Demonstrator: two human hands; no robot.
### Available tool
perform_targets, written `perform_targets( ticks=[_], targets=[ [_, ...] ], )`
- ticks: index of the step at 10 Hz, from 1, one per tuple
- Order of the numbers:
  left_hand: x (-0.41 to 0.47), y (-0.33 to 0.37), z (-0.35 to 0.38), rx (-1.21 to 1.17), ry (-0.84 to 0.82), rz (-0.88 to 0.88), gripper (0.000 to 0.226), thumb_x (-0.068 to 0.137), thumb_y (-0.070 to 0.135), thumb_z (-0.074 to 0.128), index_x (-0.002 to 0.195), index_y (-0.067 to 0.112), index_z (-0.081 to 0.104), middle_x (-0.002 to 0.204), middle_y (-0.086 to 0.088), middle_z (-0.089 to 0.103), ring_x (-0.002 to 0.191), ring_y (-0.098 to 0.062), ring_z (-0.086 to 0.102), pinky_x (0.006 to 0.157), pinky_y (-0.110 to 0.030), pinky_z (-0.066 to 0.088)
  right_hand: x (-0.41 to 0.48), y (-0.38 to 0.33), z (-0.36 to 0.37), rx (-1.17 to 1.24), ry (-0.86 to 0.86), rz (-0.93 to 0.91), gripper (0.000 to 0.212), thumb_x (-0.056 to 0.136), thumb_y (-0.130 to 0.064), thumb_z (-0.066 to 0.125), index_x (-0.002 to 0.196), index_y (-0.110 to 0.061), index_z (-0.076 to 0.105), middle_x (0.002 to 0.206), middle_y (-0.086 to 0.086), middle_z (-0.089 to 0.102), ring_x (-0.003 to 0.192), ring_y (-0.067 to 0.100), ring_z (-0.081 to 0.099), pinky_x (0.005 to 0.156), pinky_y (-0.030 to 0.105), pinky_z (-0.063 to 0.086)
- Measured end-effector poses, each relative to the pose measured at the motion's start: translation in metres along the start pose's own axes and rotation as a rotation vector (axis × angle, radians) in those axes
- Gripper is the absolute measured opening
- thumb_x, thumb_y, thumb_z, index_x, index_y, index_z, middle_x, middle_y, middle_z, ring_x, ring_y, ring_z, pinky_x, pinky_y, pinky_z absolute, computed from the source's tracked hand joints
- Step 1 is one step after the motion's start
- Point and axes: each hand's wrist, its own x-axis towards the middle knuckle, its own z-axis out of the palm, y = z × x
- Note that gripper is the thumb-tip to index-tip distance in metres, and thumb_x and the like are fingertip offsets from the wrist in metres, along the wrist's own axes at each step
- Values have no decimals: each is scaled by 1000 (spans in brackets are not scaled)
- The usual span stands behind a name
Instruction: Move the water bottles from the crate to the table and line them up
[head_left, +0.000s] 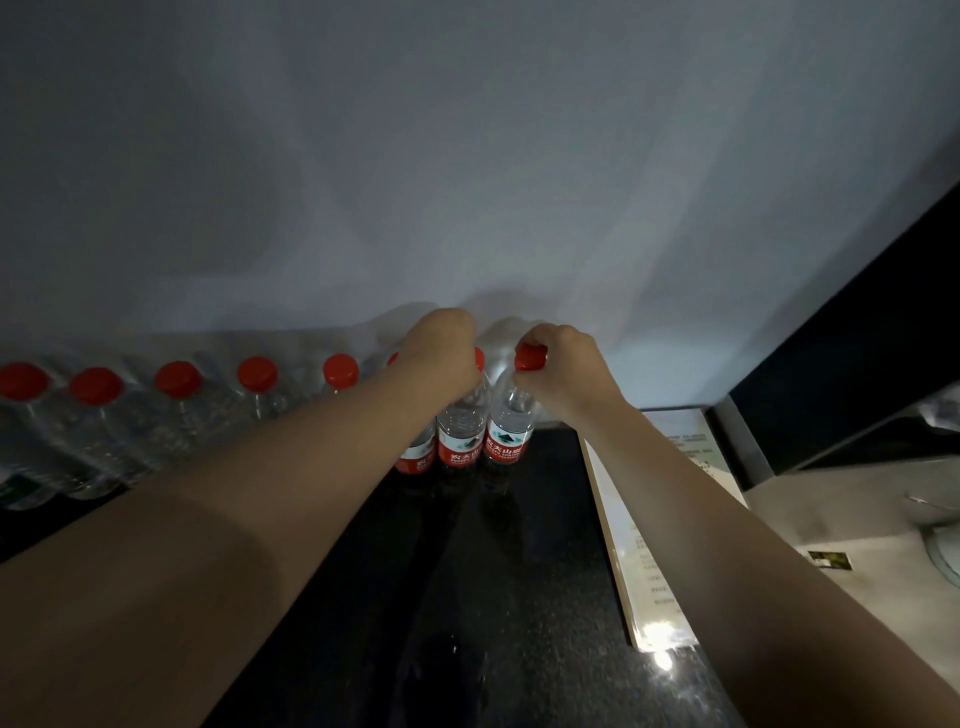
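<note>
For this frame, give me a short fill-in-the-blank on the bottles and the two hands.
1. The bottle caps are all coloured ____.
2. The right hand grips the rightmost bottle by its ____.
3. The bottles stand in a row along the ____ behind them.
4. The left hand is on a bottle directly ____ of the rightmost bottle.

Missing words: red; cap; wall; left

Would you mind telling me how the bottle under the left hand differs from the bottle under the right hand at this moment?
The left hand covers the top of its bottle, so only a sliver of red cap shows; the right hand pinches its bottle lower at the neck, leaving the cap mostly visible. The left-hand bottle has neighbours on both sides; the right-hand bottle ends the row. Both stand upright on the dark table, clear with red labels.
</note>
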Motion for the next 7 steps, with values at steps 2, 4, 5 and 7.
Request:
perform_targets(
  ticks=[2, 4, 5, 7],
  targets=[
    [-1, -4, -1, -21, 24, 19, 19, 74, 15, 74, 74, 9, 56, 76, -7, 52, 87, -27, 61, 65, -30, 41, -3, 1, 3, 20, 3, 1, 28, 76, -1, 57, 100, -12, 66, 99, 9, 65, 88, 23, 62, 71, 25, 48],
    [-4, -1, -3, 1, 19, 43, 18, 77, 16, 72, 78, 8, 55, 76, -7, 51, 87, -26, 60, 66, -30, 42, -18, 1, -5, 109, 25, 59, 44, 83, -10, 64, 125, -13, 55, 118, 7, 63, 97, 21, 64, 79, 23, 46],
    [-8, -3, -5, -27, -12, 33, 29, 75, 21, 75, 74, 10, 49, 74, -4, 48, 78, -22, 53, 63, -30, 40, -32, 2, -11, 147, 8, 109, 52, 82, -19, 67, 130, -14, 49, 119, 6, 61, 102, 21, 63, 88, 30, 52],
    [-34, -13, -5, -145, 60, 55, 31, 77, 28, 75, 92, 8, 56, 88, -4, 52, 86, -21, 53, 66, -27, 38, -66, -5, -29, 155, 14, 137, 39, 84, -18, 63, 122, -18, 54, 108, 0, 61, 93, 15, 61, 77, 23, 48]
  ],
)
